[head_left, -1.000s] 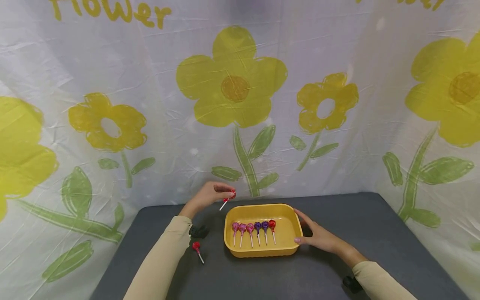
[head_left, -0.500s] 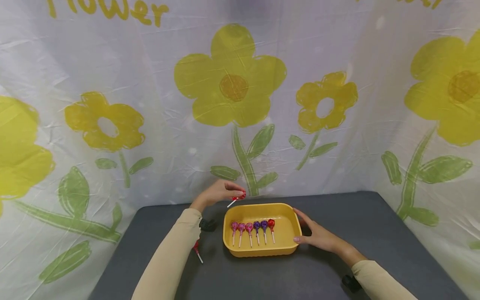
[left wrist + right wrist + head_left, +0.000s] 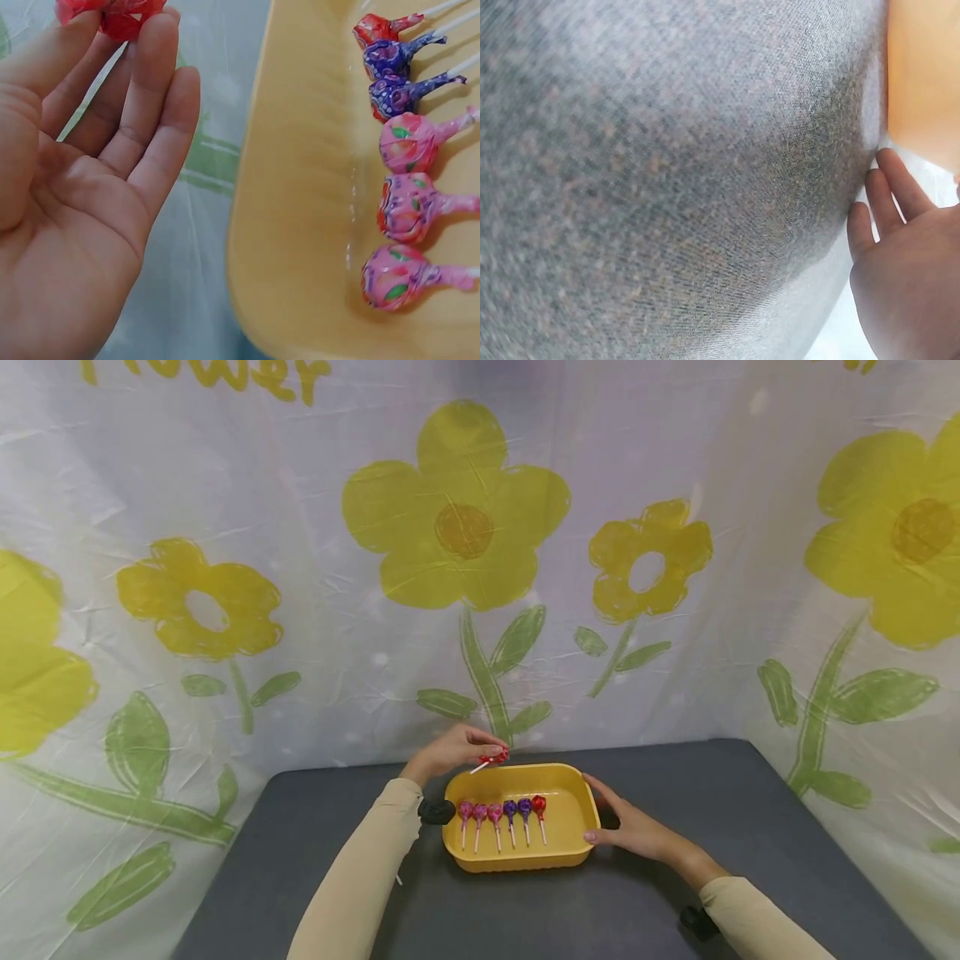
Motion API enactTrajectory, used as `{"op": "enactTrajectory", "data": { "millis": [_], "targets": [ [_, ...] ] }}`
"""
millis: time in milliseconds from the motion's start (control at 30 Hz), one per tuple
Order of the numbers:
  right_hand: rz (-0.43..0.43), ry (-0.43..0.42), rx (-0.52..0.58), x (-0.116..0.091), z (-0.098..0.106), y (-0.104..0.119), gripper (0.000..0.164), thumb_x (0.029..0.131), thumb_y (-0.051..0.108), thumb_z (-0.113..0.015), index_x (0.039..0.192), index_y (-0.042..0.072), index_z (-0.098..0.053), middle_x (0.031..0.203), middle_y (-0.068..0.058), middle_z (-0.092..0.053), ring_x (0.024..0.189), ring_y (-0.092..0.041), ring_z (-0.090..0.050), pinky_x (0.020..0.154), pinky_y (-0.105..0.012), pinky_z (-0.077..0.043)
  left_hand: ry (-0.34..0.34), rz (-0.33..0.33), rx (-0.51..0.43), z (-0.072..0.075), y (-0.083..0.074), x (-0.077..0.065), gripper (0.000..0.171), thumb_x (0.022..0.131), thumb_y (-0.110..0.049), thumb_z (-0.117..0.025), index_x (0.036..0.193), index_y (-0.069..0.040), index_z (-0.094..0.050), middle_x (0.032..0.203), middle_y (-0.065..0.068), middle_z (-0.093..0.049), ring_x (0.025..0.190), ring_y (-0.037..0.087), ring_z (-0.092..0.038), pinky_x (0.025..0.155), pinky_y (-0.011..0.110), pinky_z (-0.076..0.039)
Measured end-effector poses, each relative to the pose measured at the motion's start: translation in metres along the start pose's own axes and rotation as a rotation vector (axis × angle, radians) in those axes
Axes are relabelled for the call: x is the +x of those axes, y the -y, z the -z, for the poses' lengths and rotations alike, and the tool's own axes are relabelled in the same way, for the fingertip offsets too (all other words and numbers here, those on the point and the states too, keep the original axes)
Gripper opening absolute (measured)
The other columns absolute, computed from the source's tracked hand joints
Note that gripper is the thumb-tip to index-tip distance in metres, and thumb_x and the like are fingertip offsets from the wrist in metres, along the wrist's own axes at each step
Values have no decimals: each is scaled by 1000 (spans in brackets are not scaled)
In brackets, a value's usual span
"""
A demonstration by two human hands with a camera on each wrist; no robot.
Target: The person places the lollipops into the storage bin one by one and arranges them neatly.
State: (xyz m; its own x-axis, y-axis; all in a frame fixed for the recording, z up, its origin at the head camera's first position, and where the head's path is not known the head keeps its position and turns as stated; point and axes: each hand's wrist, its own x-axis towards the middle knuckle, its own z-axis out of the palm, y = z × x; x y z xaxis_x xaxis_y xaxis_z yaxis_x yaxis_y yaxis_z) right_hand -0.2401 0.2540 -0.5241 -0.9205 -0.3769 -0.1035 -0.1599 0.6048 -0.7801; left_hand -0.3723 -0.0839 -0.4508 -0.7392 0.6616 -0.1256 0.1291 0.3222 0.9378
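Note:
My left hand (image 3: 452,752) pinches a red-wrapped lollipop (image 3: 500,757) by its head, above the far rim of a yellow tray (image 3: 525,863). The white stick points down to the left. In the left wrist view, the red wrapper (image 3: 126,18) shows between thumb and fingertips. Inside the tray lies a row of lollipops: pink ones (image 3: 480,812) at left, two purple ones (image 3: 517,807), then a red one (image 3: 538,805). My right hand (image 3: 637,835) rests against the tray's right end, thumb at the near corner, fingers fairly straight along the side.
The tray stands on a dark grey table (image 3: 600,918). A white lollipop stick (image 3: 399,879) pokes out from behind the left sleeve (image 3: 360,877); its head is hidden. A white cloth with printed yellow flowers (image 3: 457,518) hangs behind the table.
My left hand has moved to the right with the red lollipop, to the tray's far rim. The left sleeve now covers most of the lollipop on the table. The right hand has stayed put.

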Motion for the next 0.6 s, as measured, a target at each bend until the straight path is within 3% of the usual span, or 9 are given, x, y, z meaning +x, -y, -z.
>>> {"op": "enactTrajectory", "data": {
  "millis": [133, 233, 433, 600],
  "targets": [
    [12, -10, -6, -1, 0, 1, 95, 88, 38, -73, 159, 33, -10, 144, -14, -50, 135, -36, -45, 104, -69, -37, 16, 11, -45, -6, 3, 3, 37, 99, -22, -61, 125, 4, -66, 107, 9, -76, 114, 46, -63, 100, 55, -50],
    [21, -8, 4, -1, 0, 1, 96, 89, 37, -74, 160, 32, -10, 145, -15, -49, 136, -37, -44, 105, -70, -36, 20, 22, -81, -10, 7, 6, 36, 99, -20, -60, 125, 3, -66, 107, 8, -76, 116, 48, -61, 101, 55, -50],
    [38, 0, 25, 0, -1, 0, 95, 89, 36, -73, 159, 34, -9, 149, -17, -46, 139, -39, -42, 106, -71, -34, 13, 43, -108, -17, 19, 12, 33, 98, -19, -61, 124, 0, -67, 113, 11, -74, 100, 24, -72, 97, 45, -55],
    [23, -8, 14, 0, -1, 0, 95, 89, 37, -73, 160, 33, -10, 149, -17, -46, 139, -39, -42, 105, -71, -34, 19, 37, -121, -23, 24, 15, 35, 97, -21, -63, 125, 0, -66, 117, 11, -73, 95, 12, -72, 100, 48, -53]
  ]
}}
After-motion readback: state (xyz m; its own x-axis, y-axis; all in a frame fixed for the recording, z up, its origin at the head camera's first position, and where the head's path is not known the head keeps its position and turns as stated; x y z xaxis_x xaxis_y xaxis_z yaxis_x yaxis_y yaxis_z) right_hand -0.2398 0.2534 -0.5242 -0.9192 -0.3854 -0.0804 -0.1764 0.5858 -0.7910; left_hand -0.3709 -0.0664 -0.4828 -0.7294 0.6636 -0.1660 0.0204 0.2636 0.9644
